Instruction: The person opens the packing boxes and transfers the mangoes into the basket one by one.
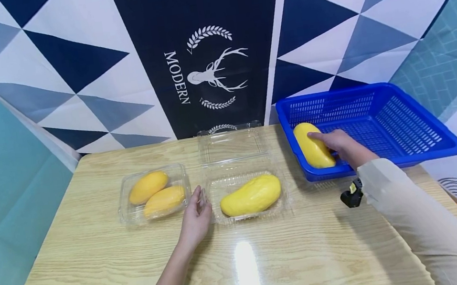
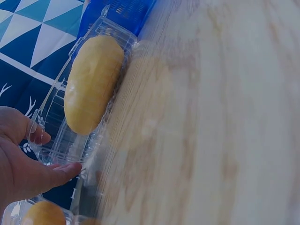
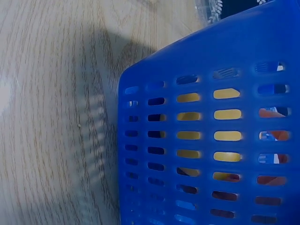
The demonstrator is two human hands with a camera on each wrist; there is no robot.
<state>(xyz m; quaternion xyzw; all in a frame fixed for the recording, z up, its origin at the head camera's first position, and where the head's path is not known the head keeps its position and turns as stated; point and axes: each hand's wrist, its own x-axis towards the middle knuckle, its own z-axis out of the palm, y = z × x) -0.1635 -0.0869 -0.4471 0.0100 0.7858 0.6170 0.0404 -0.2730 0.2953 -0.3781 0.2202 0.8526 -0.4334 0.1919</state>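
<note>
In the blue basket (image 1: pixel 387 162), my right hand (image 1: pixel 339 144) grips a large yellow mango (image 1: pixel 312 146) at the basket's left end. Through the basket's slots, the right wrist view shows only bits of that mango (image 3: pixel 227 136) and the fingers. My left hand (image 1: pixel 197 218) pinches the left end of an open clear plastic container (image 1: pixel 213 188), its thumb and fingers on either side of the wall in the left wrist view. One large yellow mango (image 1: pixel 253 195) lies in this container, toward its right side. The container's lid (image 1: pixel 233 144) is folded back toward the wall.
Left of my left hand stands another clear plastic box (image 1: pixel 126 209) with two smaller orange-yellow mangoes (image 1: pixel 162 201). A patterned cloth (image 1: pixel 93 73) hangs behind the wooden table (image 1: pixel 304 257). The basket reaches past the table's right edge.
</note>
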